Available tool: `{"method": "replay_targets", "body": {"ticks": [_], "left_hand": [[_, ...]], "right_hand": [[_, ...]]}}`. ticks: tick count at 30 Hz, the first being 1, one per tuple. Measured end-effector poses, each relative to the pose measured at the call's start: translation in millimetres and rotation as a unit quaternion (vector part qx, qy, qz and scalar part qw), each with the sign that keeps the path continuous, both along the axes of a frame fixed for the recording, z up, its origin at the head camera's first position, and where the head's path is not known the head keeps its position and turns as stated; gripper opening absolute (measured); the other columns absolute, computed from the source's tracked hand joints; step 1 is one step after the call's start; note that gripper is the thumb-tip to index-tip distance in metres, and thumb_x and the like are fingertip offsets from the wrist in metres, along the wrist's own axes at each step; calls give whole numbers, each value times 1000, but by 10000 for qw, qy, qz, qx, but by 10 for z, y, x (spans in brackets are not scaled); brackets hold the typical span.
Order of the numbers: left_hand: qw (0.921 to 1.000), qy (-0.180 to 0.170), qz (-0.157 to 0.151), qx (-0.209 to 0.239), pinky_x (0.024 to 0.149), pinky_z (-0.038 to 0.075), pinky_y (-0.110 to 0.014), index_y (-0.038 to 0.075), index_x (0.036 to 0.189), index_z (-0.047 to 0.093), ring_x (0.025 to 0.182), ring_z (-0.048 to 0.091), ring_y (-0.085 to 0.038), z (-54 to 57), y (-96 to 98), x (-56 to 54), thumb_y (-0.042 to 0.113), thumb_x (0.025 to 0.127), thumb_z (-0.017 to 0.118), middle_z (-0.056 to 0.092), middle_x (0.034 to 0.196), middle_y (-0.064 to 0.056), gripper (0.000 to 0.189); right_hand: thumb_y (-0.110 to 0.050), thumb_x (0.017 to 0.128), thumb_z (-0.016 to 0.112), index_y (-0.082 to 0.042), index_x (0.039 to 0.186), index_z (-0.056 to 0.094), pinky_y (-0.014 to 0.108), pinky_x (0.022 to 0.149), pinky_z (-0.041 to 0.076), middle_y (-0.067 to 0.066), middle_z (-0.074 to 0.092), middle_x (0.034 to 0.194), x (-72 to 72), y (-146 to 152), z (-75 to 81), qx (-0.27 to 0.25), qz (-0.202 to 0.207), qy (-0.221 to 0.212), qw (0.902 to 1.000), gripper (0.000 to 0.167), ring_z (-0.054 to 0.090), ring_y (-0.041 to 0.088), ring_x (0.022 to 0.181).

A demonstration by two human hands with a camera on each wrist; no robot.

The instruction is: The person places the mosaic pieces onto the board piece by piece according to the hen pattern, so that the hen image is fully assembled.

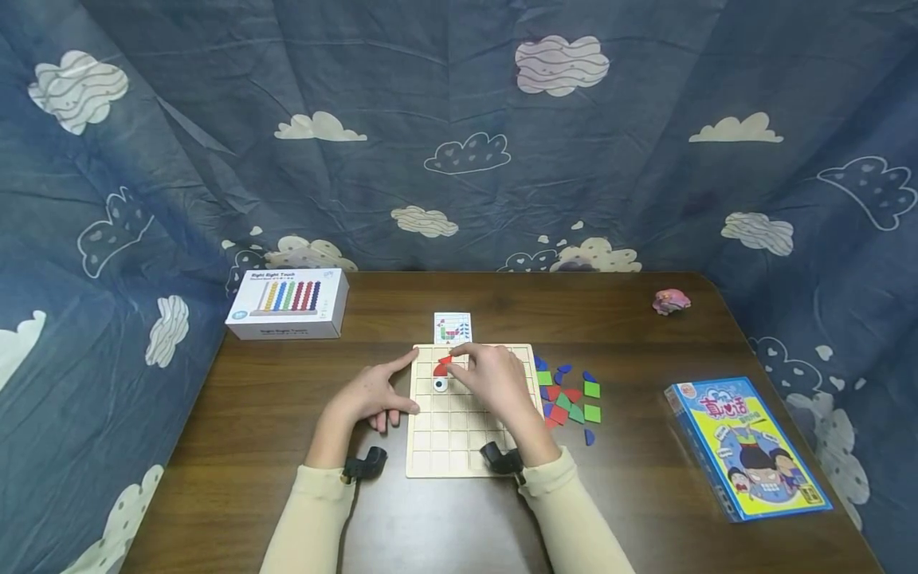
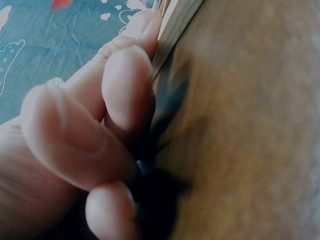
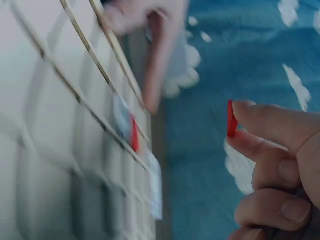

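Note:
My right hand [image 1: 495, 381] pinches a small thin red tile [image 3: 231, 119] between thumb and forefinger, over the upper part of the wooden grid board [image 1: 448, 441]. Below the held tile, a red tile with a curved edge [image 1: 440, 371] and a white tile with an eye [image 1: 441, 384] sit in board cells. At the board's left edge is my left hand [image 1: 369, 392], forefinger and thumb spread along that side and its other fingers loosely bent. In the left wrist view, fingertips [image 2: 142, 25] come right up to the board's side.
Loose red, green and blue tiles [image 1: 566, 402] lie right of the board. A pattern card [image 1: 453, 327] lies behind it. A white box [image 1: 287, 303] stands back left, a pink figurine [image 1: 671, 301] back right, and a blue-yellow box [image 1: 749, 450] lies at the right.

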State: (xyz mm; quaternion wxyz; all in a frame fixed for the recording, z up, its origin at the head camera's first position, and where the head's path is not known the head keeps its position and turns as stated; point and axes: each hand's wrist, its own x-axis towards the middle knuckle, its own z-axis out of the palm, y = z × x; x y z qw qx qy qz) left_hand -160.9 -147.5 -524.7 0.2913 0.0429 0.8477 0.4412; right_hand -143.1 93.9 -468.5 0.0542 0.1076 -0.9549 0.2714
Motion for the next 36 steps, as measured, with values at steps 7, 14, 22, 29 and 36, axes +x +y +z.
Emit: {"method": "replay_targets", "body": {"ticks": [7,14,22,29,36], "left_hand": [[10000,15,-35,37,43,57,-37,48,165,30,39,63,-17,10,-12,-4,29,83,93,71,60,-13,105],[9999,18,-57,128,41,56,-36,46,165,31,38,62,-17,0,2,-6,28,83,93,71,59,-13,105],[9999,13,-17,100,41,55,-35,47,165,31,38,62,-17,-15,-21,-3,30,83,93,71,60,-13,104],[10000,35,-21,67,41,56,-36,47,165,32,38,62,-17,-14,-13,-1,30,83,93,71,59,-13,104],[10000,35,-34,82,41,56,-36,47,165,31,38,62,-17,-3,-16,2,29,83,93,71,59,-14,104]], "right_hand": [[-34,91,84,-22,106,84,25,48,29,-8,59,55,18,-326,-298,373,351,-132,9986,19,37,9,51],[-34,91,84,-21,105,83,28,50,37,0,76,75,5,-360,-457,450,372,-315,9978,19,53,14,57],[-34,89,86,-22,106,81,30,52,40,-1,79,81,-17,-364,-493,429,440,-314,9976,22,60,15,61],[-32,90,85,-22,107,81,29,51,38,-1,78,79,-16,-361,-489,390,451,-339,9976,20,57,14,60],[-32,92,84,-21,106,81,28,49,33,-4,69,66,-18,-368,-501,359,467,-333,9977,18,47,12,56]]}}
